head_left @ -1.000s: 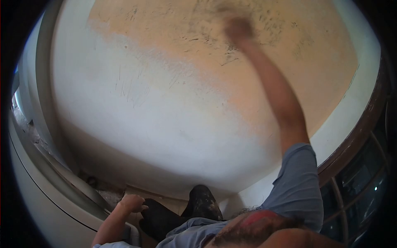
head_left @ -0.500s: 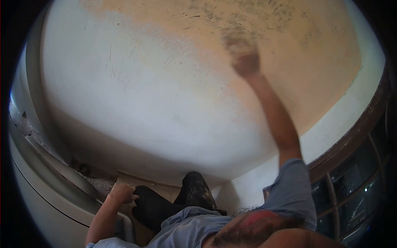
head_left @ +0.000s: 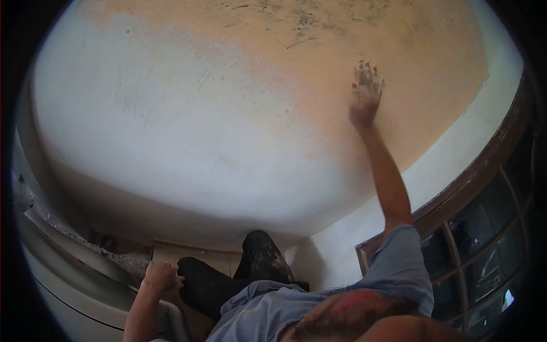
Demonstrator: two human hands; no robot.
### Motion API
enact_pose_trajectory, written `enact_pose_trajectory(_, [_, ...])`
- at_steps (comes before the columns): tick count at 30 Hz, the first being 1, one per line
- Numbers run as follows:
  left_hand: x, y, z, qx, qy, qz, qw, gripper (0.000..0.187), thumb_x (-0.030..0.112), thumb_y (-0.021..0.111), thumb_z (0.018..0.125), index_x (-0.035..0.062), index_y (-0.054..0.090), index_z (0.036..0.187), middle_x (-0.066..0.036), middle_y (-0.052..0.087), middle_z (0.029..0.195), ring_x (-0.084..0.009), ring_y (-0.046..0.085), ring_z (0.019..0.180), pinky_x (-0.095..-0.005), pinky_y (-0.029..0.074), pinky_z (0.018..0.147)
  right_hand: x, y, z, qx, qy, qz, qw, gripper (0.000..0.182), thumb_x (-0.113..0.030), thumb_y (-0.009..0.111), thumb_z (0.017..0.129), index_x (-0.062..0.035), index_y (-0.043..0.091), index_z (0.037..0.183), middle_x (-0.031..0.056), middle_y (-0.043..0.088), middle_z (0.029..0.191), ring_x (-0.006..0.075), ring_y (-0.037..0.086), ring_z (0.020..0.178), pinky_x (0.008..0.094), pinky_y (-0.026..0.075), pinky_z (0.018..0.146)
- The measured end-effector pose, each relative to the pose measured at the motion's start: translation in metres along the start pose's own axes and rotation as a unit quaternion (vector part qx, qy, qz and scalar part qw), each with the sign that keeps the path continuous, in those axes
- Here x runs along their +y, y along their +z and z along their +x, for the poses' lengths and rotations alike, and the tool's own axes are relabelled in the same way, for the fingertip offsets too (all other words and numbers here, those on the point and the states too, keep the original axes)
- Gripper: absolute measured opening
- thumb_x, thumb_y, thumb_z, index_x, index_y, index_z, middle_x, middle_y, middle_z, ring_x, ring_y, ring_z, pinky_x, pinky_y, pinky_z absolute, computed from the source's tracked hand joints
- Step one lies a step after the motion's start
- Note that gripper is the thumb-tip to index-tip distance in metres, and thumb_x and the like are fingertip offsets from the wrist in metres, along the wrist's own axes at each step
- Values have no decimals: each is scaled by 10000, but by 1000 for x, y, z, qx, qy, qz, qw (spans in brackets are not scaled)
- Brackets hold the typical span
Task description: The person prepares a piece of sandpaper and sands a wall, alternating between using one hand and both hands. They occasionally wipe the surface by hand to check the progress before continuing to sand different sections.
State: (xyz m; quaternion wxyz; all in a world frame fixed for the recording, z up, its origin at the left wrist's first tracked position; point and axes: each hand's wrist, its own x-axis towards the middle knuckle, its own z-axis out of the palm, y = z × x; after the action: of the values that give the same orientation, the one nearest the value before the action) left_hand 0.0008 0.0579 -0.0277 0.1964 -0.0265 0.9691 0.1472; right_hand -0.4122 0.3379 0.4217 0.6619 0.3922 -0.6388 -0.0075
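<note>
My right hand [head_left: 366, 100] reaches up to the wall [head_left: 228, 137], its fingers pressed toward the orange-tan area. A pale, dark-speckled patch [head_left: 364, 73] shows at the fingers; it looks like a dusty thing under them, but its kind cannot be made out. Low on the left, my left hand [head_left: 161, 276] is curled closed beside my dark-trousered knee [head_left: 199, 279], with pale dust on its fingers. Nothing shows in that hand.
Dark, rough marks [head_left: 299, 25] cover the upper wall, and thin scratches [head_left: 131, 97] run over its white part. A brown-framed, paned window or door [head_left: 456, 245] stands at right. A grey, smooth-edged object [head_left: 74, 285] is close at lower left, beside rubble [head_left: 128, 259].
My right hand has moved right and down across the wall, and its blur has lessened. The view has shifted slightly. My left hand stays closed by the knee.
</note>
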Motion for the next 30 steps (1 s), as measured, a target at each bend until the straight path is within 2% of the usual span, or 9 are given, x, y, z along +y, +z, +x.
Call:
enact_pose_trajectory(2, [-2,5,-5,2,-5,-10,1000,466,521,589,859,112,671,1066,-143,693,1034,-307,647,1034,-526,443,930,34,-5,15,-15,-97,-14,995,433,-172,399,968,-166,502,1388,55,445,1465,287,355,1385,554,208,1126])
enact_pose_trajectory(4, [-6,4,-3,19,-12,-15,1000,462,517,592,859,111,671,1066,-144,693,1026,-309,645,1036,-523,439,938,52,-27,89,-34,174,128,976,412,-209,380,983,-148,526,1363,48,453,1458,288,377,1369,532,246,1113])
enact_pose_trajectory(8, [-5,5,-2,26,-12,1,1000,462,516,587,862,114,672,1074,-143,691,1029,-312,643,1037,-520,436,941,151,-41,202,-17,369,-32,929,450,-342,363,1000,-89,549,1323,119,562,1333,333,507,1243,432,389,1028])
enact_pose_trajectory(11, [-1,8,-3,24,3,-8,1000,451,511,589,860,112,672,1055,-137,688,1039,-310,645,1033,-518,438,935,139,-9,169,140,134,0,981,450,-316,363,994,-121,501,1376,63,433,1470,288,352,1381,500,207,1134])
enact_pose_trajectory(12, [5,0,-5,9,5,-11,1000,442,507,590,860,113,671,1044,-134,687,1046,-308,645,1033,-517,439,932,123,-4,146,139,139,7,980,445,-307,379,989,-125,503,1376,67,426,1475,290,340,1390,500,184,1143])
enact_pose_trajectory(15, [7,-4,-7,6,7,-15,1000,428,499,597,857,111,668,1023,-130,686,1047,-306,646,1030,-516,440,929,54,-7,42,64,176,24,982,433,-238,386,997,-63,489,1379,103,417,1476,301,354,1385,463,216,1144])
enact_pose_trajectory(20, [3,1,-4,15,1,-12,1000,434,501,603,854,109,667,1028,-128,686,1038,-310,646,1023,-517,440,930,61,-17,-80,-28,-26,9,999,443,-107,426,932,-104,524,1364,76,439,1469,332,335,1394,507,160,1155])
enact_pose_trajectory(26, [-5,3,2,10,-12,0,1000,476,525,589,856,117,661,1089,-139,673,1081,-309,624,1073,-528,432,947,125,-34,117,91,121,-6,988,391,-161,409,962,-80,555,1315,81,492,1419,281,410,1347,420,293,1115])
enact_pose_trajectory(30, [-6,7,2,0,-20,-7,1000,485,533,581,857,115,660,1090,-141,670,1097,-307,622,1081,-535,428,953,108,-12,144,103,225,58,967,371,-183,449,937,-77,599,1260,51,510,1406,282,417,1341,407,287,1120])
